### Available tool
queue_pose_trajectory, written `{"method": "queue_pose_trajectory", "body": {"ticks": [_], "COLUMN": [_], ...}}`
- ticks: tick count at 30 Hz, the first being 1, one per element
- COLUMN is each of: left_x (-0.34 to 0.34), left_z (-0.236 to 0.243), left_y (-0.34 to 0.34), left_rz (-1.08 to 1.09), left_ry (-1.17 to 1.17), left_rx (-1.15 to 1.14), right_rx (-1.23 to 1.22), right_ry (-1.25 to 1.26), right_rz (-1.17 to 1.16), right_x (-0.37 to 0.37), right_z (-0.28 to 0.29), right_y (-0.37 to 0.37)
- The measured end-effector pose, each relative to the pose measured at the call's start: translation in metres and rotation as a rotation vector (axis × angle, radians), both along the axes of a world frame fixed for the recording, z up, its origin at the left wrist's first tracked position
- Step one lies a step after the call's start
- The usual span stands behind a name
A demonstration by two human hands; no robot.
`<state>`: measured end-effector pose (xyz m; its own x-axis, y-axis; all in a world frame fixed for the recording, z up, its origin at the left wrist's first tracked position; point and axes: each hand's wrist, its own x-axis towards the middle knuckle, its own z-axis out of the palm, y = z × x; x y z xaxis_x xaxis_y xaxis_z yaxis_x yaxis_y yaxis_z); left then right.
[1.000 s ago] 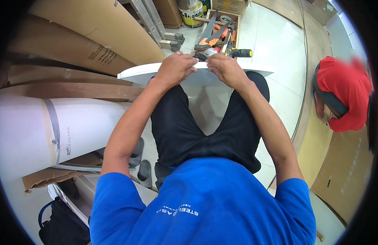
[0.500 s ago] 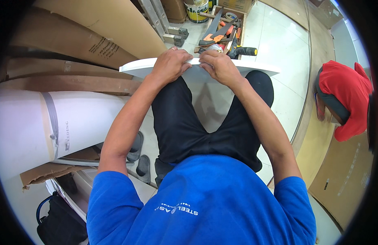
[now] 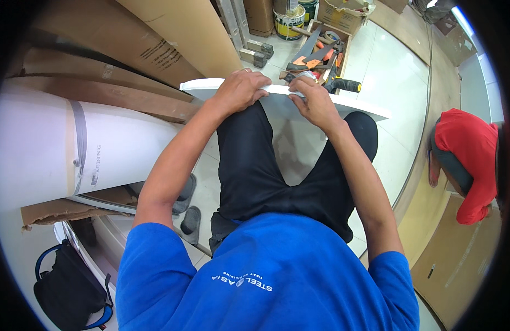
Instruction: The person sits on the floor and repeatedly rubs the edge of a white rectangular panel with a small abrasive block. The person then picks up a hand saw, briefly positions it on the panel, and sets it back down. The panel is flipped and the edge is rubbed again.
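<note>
A white board (image 3: 278, 90) with a curved outline stands on edge across my knees, its narrow edge facing up. My left hand (image 3: 239, 92) is closed over that edge left of the middle, above my left knee. Close by on the right, my right hand (image 3: 316, 105) pinches the same edge between thumb and fingers. A short gap separates the hands, and some fingertips are hidden behind the board.
Beyond the board, a wooden toolbox (image 3: 343, 46) holds saws and other tools, beside paint cans (image 3: 289, 25) and a ladder (image 3: 235, 25). A white roll (image 3: 122, 149) and cardboard lie left. At right a person in red (image 3: 467, 149) crouches near cardboard (image 3: 459, 259).
My view has shifted, so the scene sits further right and lower. My right hand has moved slightly away from my left along the board's edge. The person in red bends lower.
</note>
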<state>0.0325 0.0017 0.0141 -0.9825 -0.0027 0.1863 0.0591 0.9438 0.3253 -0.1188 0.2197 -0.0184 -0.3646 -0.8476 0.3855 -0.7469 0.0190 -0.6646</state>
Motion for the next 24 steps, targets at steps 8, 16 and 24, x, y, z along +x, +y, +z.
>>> {"method": "queue_pose_trajectory", "body": {"ticks": [8, 16, 24], "left_x": [0.002, 0.028, 0.045], "left_z": [-0.002, 0.010, 0.018], "left_y": [-0.003, -0.044, -0.064], "left_rz": [0.003, 0.018, 0.059], "left_ry": [-0.027, -0.086, -0.141], "left_rx": [-0.008, 0.000, -0.065], "right_rx": [-0.116, -0.093, -0.094], "right_ry": [0.086, 0.116, 0.114], "right_rz": [0.075, 0.029, 0.025], "right_x": [0.014, 0.016, 0.017], "right_z": [-0.004, -0.014, -0.012], "right_y": [-0.030, -0.033, -0.033]}}
